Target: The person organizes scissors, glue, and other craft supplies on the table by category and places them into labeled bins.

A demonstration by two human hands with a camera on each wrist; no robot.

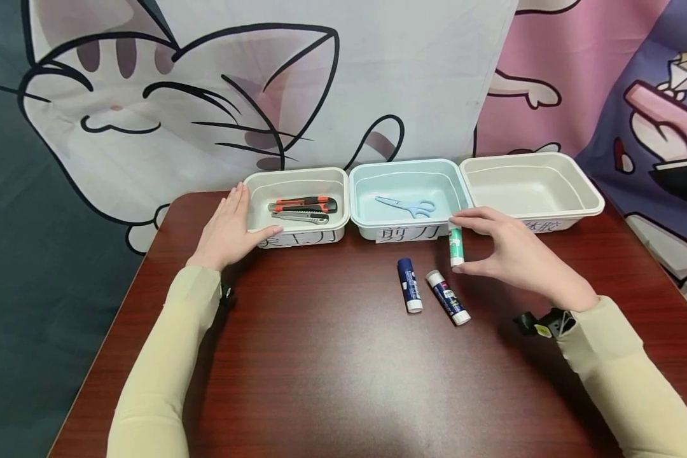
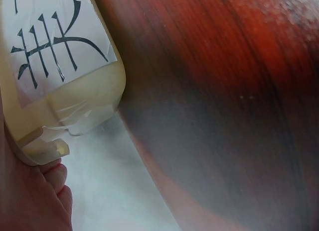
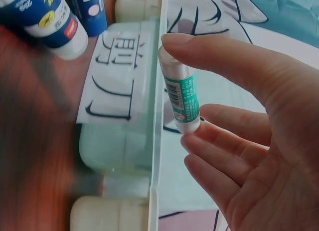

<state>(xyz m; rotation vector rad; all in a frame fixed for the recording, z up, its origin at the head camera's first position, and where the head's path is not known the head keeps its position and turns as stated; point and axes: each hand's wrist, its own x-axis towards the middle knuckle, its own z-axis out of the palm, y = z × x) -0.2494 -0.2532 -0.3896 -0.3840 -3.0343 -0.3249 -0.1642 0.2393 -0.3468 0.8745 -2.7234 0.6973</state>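
Observation:
A green-and-white glue stick [image 1: 455, 247] is pinched by its two ends between the thumb and fingers of my right hand [image 1: 515, 257], just in front of the light blue bin [image 1: 378, 224]. The right wrist view shows this glue stick [image 3: 184, 99] with its printed label. Two navy glue sticks with white ends, one [image 1: 409, 286] left of the other [image 1: 448, 298], lie on the table nearby. At the left cream bin [image 1: 256, 236], my left hand [image 1: 224, 232] rests against the side with straight fingers, thumb by the front label.
Box cutters [image 1: 303, 205] lie in the left bin, and blue scissors [image 1: 409, 206] in the light blue one. A right cream bin [image 1: 592, 207] completes the row. The brown table [image 1: 332, 369] extends towards me; a cartoon cloth [image 1: 412, 70] hangs behind.

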